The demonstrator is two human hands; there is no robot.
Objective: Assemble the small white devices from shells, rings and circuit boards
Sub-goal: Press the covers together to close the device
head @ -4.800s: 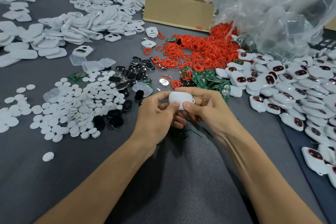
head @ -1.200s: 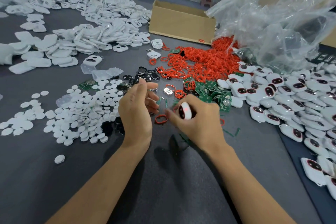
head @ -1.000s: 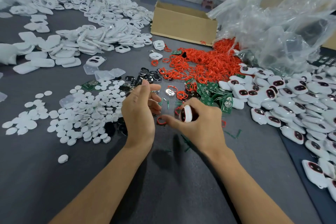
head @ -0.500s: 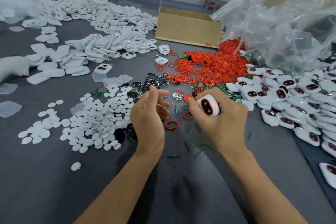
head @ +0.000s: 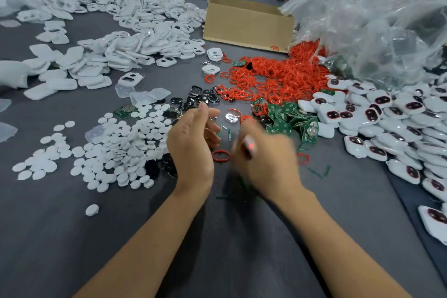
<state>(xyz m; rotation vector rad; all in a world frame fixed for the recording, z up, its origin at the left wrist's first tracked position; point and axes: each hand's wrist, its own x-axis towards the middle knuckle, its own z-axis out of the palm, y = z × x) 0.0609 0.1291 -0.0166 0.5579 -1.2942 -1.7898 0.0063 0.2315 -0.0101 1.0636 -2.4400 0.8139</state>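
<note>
Right hand (head: 266, 162) grips the lit device (head: 249, 145), left hand (head: 191, 143) hangs loose, empty — lay it gently on the right-hand pile (head: 391, 118).

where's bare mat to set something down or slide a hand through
Widest free patch: the grey mat nearest you, below the white discs. A narrower bare strip runs between the discs and the white shells. Crowded: the middle with red rings and circuit boards; finished devices along the right.
</note>
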